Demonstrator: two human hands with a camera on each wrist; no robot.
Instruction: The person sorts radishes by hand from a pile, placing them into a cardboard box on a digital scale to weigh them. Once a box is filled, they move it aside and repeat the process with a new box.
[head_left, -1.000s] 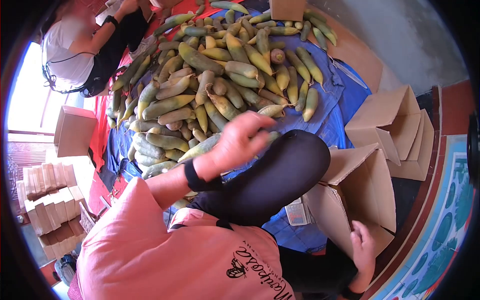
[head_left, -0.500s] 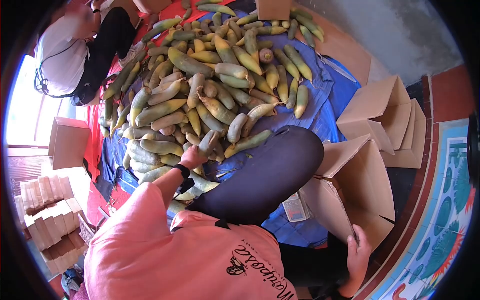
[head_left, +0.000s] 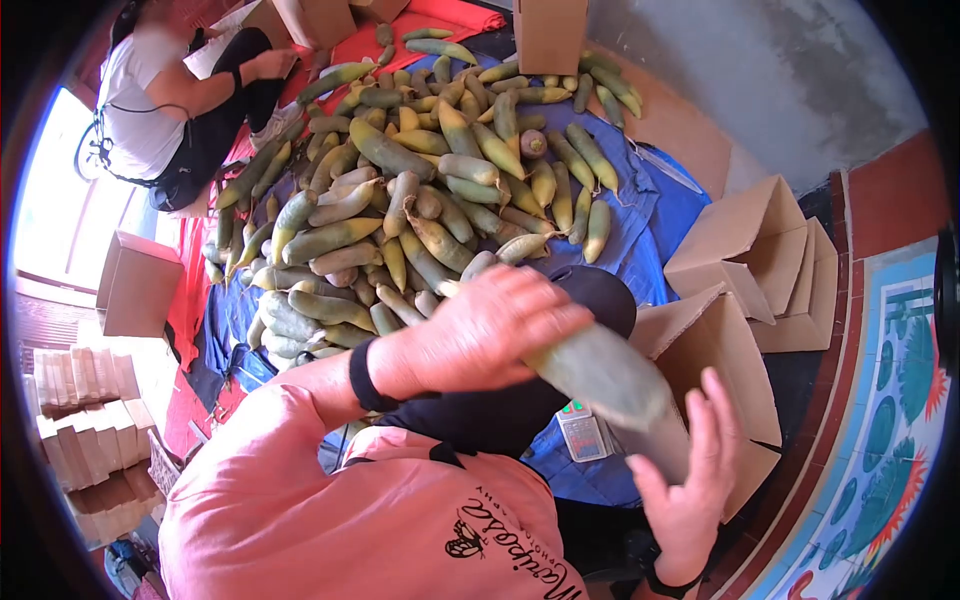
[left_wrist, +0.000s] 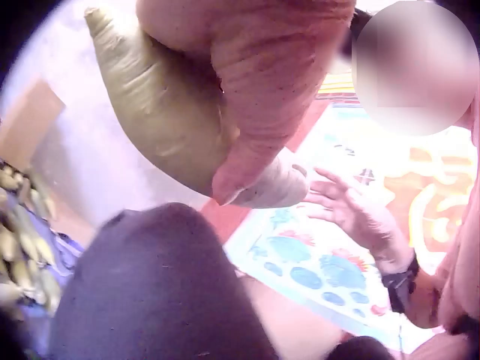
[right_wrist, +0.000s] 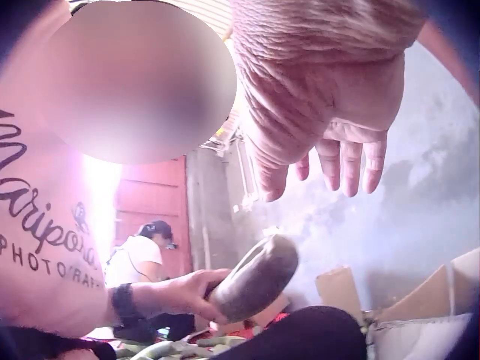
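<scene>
A seated person in a pink top (head_left: 330, 510), seen from above, grips 1 large green radish (head_left: 615, 378) in the left hand (head_left: 490, 330), fingers and thumb curled round it. The radish is held in the air, slanting down toward the right hand (head_left: 690, 485), which is open, palm toward it, fingers spread, near the radish's blunt end. Below the radish, a small scale (head_left: 585, 436) with green lit digits rests on a blue sheet (head_left: 640, 220). Just beside the scale is an open cardboard box (head_left: 735, 365); another opened box (head_left: 730, 235) lies behind that one. A large heap of green and yellowish radishes (head_left: 400, 200) covers much of the sheet, beyond the person's dark-clothed knee (head_left: 595, 295). At upper left, a 2nd person (head_left: 145, 110) in a white top sits beside the heap.
</scene>
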